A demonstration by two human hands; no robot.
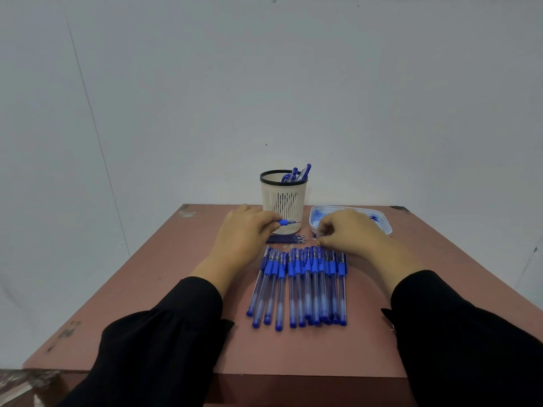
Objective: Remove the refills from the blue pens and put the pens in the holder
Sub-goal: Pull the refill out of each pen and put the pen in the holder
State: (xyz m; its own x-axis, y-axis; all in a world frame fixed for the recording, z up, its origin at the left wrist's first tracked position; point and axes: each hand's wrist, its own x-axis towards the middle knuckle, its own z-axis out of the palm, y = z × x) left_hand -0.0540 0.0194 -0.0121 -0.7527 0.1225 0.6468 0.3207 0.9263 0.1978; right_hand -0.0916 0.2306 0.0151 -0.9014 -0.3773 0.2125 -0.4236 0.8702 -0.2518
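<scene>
Reddish-brown table [164,318] meets a pale wall; the slotted pen holder [283,201] stands at 12 o'clock, capped blue pens [305,286] rowed nearer. Left hand [244,233] pinches an uncapped pen [286,222] before the holder. Right hand [349,230], at 1 o'clock, curls fingertips down; its contents I cannot tell.

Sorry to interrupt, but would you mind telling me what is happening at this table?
A person is taking blue pens apart. The left hand grips a pen in front of the holder, its tip pointing right. The right hand is curled by the tray; what it holds is unclear. A few pens already stand in the holder, some refills lie beside it, and a row of pens waits.
</scene>
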